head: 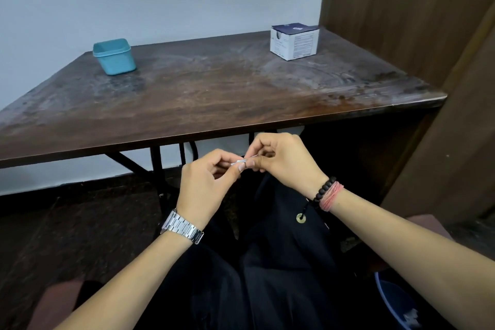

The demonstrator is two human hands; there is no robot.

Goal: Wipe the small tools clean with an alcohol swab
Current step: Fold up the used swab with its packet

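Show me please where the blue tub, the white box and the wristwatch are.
blue tub (115, 59): head view, on its front wall.
white box (294, 43): head view, on its printed front side.
wristwatch (182, 225): head view, on the metal band.

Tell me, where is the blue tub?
The blue tub sits on the table, far left corner near the wall, across from the white box.

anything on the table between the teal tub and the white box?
No. In the head view only bare, scuffed table top lies between the teal tub and the white box. Both hands work below the front edge.
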